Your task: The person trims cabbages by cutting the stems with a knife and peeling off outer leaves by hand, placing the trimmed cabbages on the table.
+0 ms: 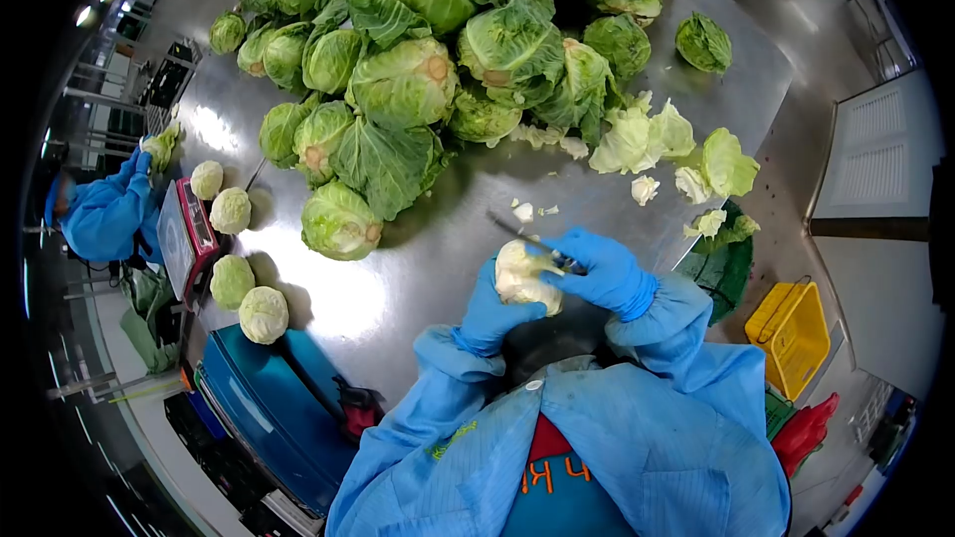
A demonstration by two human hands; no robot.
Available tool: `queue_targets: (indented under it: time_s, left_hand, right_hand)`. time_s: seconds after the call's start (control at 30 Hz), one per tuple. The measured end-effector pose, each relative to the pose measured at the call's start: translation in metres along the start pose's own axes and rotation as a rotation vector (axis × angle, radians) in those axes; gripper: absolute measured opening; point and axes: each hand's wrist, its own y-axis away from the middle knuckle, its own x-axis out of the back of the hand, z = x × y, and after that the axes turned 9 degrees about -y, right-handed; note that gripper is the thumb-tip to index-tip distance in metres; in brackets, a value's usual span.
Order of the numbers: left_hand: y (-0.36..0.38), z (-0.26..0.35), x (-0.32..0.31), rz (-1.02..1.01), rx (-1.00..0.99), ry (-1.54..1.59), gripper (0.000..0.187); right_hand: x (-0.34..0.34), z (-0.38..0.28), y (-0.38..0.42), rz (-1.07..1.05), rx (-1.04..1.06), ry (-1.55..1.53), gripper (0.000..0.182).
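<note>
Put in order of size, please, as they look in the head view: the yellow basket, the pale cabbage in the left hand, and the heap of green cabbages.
1. Heap of green cabbages
2. Yellow basket
3. Pale cabbage in the left hand

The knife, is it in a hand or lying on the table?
In a hand: the right hand grips the knife by its handle, above the table.
</note>
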Motion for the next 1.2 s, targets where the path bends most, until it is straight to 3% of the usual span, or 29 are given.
queue_targets:
  time_s: [0.07, 0.1, 0.2, 0.23, 0.3, 0.37, 0.43, 0.47, 0.57, 0.67, 0.77, 0.87, 1.07, 1.2]
  left_hand:
    - [0.002, 0.002, -0.007, 0.107, -0.005, -0.006, 0.076]
    - [0.002, 0.003, -0.012, 0.159, -0.009, -0.006, 0.074]
    - [-0.008, 0.008, -0.021, 0.261, -0.150, -0.105, 0.068]
    - [-0.009, 0.015, -0.026, 0.335, -0.123, -0.299, 0.064]
    - [-0.010, -0.004, -0.010, 0.329, -0.191, -0.414, 0.065]
    - [-0.010, -0.006, 0.002, 0.270, -0.176, -0.417, 0.072]
    - [-0.009, 0.004, 0.009, 0.161, -0.074, -0.301, 0.085]
    - [-0.008, 0.007, 0.012, 0.102, -0.025, -0.245, 0.092]
    - [-0.001, -0.011, 0.029, 0.500, -0.218, -1.333, 0.107]
    - [-0.018, -0.025, 0.039, 0.085, -0.110, -0.530, 0.116]
    - [-0.024, -0.021, 0.022, 0.201, -0.004, -0.511, 0.110]
    - [-0.030, 0.015, 0.000, 0.144, 0.016, -0.479, 0.099]
    - [-0.038, -0.027, 0.000, 0.345, -0.153, -0.691, 0.081]
    - [-0.042, -0.016, -0.003, 0.280, -0.105, -0.655, 0.079]
  right_hand:
    - [-0.011, 0.026, 0.000, -0.078, 0.065, 0.042, 0.035]
    - [-0.012, 0.015, 0.000, -0.128, 0.007, -0.131, 0.034]
    - [0.003, -0.030, -0.001, -0.541, -0.029, -0.354, 0.033]
    - [0.006, -0.025, 0.001, -0.558, 0.093, -0.524, 0.038]
    - [0.018, -0.021, 0.006, -0.326, -0.125, -0.715, 0.039]
    - [0.037, 0.003, 0.013, 0.071, -0.301, -0.400, 0.041]
    - [0.051, 0.045, 0.022, 0.414, -0.337, 0.086, 0.038]
    - [0.054, 0.053, 0.024, 0.496, -0.321, 0.163, 0.035]
    - [0.036, 0.038, 0.029, 0.456, -0.495, -0.179, 0.029]
    - [0.009, 0.053, 0.039, 0.260, -0.254, 0.204, 0.028]
    - [-0.014, 0.037, 0.042, 0.197, -0.076, 0.527, 0.035]
    - [-0.018, 0.031, 0.044, 0.129, -0.011, 0.591, 0.035]
    - [-0.008, 0.027, 0.047, 0.088, 0.007, 0.581, 0.037]
    - [-0.002, 0.028, 0.044, 0.053, -0.034, 0.577, 0.038]
